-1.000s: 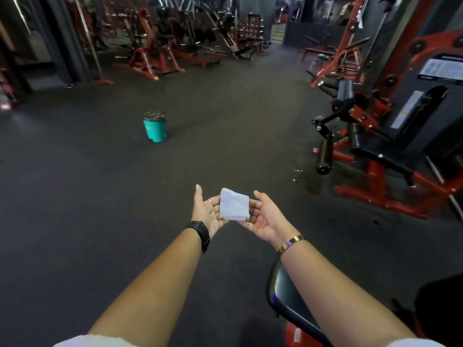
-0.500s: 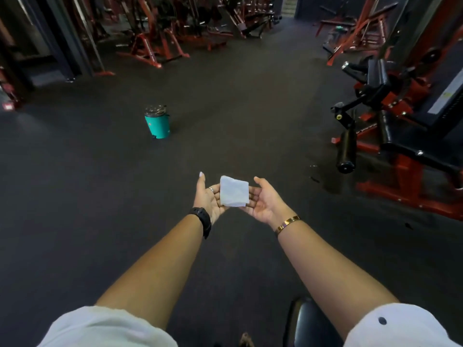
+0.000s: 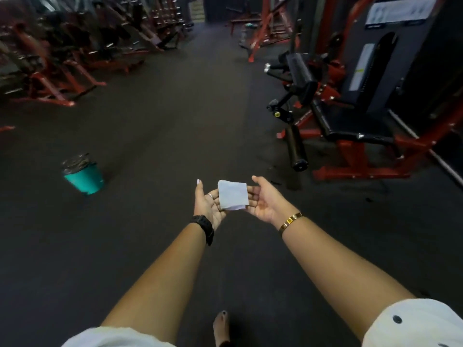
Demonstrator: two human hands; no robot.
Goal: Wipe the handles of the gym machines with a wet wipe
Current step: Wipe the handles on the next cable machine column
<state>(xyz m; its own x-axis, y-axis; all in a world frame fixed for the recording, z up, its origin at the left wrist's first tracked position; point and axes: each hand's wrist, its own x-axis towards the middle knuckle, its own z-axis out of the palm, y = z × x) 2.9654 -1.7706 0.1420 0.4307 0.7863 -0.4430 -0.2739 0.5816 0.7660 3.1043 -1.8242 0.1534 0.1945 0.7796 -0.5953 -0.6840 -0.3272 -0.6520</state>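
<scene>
Head view: both arms reach forward over a dark floor [image 3: 155, 146]. At the centre of the view, a folded white wipe [image 3: 233, 195] lies flat across the fingers of both hands, well apart from any machine.

The left hand [image 3: 208, 205] is at the wipe's 9 o'clock side, palm turned inward and up. Its thumb stands straight and its fingers reach under the wipe's left edge without curling over it. A ring [image 3: 210, 195] sits on one finger and a black watch [image 3: 204, 227] on the wrist.

The right hand [image 3: 264, 201] is at the wipe's 3 o'clock side, palm up and spread wide. Its fingers run straight under the wipe's right edge and the thumb is lifted clear. A gold bracelet [image 3: 290, 220] circles that wrist.

At 9 o'clock from the hands a teal bin [image 3: 84, 177] with a dark liner stands on the floor, tilted by the lens.

At 2 o'clock is a red-framed machine [image 3: 355, 156]. It has a black seat [image 3: 350, 121], a black roller [image 3: 297, 146] hanging toward the floor, and a white placard [image 3: 398, 8] high on its dark housing.

At 10 to 11 o'clock a blurred row of red and black machines [image 3: 62, 58] lines the far side.

At 6 o'clock a bare foot [image 3: 221, 326] shows between white sleeves [image 3: 413, 324].
</scene>
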